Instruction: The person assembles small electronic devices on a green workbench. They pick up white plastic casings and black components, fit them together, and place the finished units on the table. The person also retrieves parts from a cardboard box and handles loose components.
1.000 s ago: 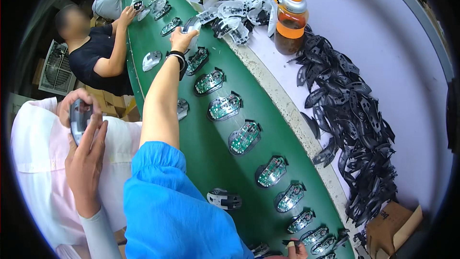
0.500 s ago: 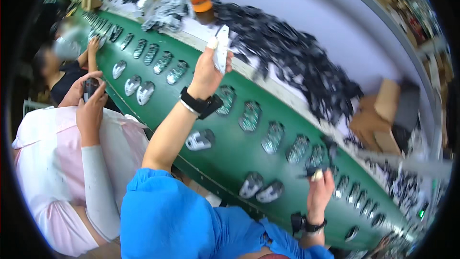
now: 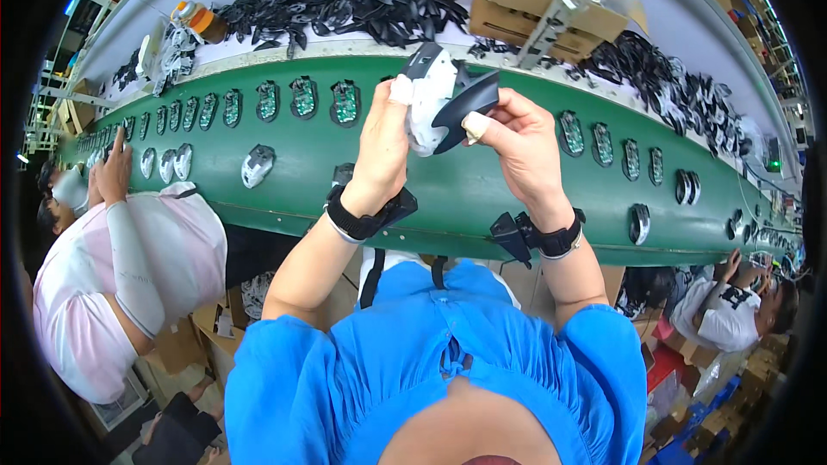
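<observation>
Over the green conveyor belt (image 3: 301, 176), my left hand (image 3: 379, 155) grips a white and black computer mouse shell (image 3: 426, 90) from its left side. My right hand (image 3: 530, 142) pinches a glossy black curved side panel (image 3: 469, 112) between thumb and fingers, against the shell's right side. Whether the panel is seated or only touching, I cannot tell. Finger cots cover both thumbs. Along the belt's far half runs a row of mouse bases with green circuit boards (image 3: 302, 96). Nearer lie white and black mouse shells (image 3: 258, 165), one partly hidden behind my left wrist.
Heaps of black plastic panels (image 3: 345, 4) cover the ledge behind the belt. A cardboard box (image 3: 517, 4) and an orange-capped bottle (image 3: 200, 21) stand there too. A co-worker in a pale top (image 3: 129, 267) works at my left; another person (image 3: 724, 306) sits farther right.
My view has swung rightward. My hands, far apart before, have come together in front of me. The black panel in my right hand now meets the mouse shell in my left.
</observation>
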The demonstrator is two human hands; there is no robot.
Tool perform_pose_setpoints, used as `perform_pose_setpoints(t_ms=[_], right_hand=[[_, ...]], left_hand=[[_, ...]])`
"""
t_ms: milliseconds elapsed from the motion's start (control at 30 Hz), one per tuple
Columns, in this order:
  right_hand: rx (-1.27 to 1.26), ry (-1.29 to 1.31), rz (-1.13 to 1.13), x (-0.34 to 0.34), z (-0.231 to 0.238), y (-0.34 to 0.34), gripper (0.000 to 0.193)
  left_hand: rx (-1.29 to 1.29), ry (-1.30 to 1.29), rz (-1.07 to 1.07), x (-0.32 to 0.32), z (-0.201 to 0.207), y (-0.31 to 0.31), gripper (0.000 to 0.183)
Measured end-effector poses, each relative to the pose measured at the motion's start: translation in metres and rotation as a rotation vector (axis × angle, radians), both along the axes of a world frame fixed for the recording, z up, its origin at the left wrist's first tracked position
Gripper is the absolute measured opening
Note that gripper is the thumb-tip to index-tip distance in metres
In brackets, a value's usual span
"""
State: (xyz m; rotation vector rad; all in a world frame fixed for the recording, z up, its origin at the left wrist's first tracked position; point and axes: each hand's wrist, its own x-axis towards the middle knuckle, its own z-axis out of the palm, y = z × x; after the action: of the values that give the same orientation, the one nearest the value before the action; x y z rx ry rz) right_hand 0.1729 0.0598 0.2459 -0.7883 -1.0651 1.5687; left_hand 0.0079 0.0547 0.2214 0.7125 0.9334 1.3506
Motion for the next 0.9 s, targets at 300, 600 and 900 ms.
perform_pose_setpoints(t_ms=[300, 600, 900], right_hand=[[0.022, 0.028, 0.025, 0.043, 0.003, -0.035, 0.023], [0.02, -0.004, -0.024, 0.036, -0.004, -0.031, 0.017], [0.062, -0.936, -0.075, 0.039, -0.003, -0.016, 0.02]], left_hand=[[0.033, 0.027, -0.185, 0.037, 0.012, -0.03, 0.033], [0.05, 0.122, -0.194, 0.031, 0.024, -0.029, 0.026], [-0.051, 0.313, -0.246, 0.018, 0.007, -0.021, 0.028]])
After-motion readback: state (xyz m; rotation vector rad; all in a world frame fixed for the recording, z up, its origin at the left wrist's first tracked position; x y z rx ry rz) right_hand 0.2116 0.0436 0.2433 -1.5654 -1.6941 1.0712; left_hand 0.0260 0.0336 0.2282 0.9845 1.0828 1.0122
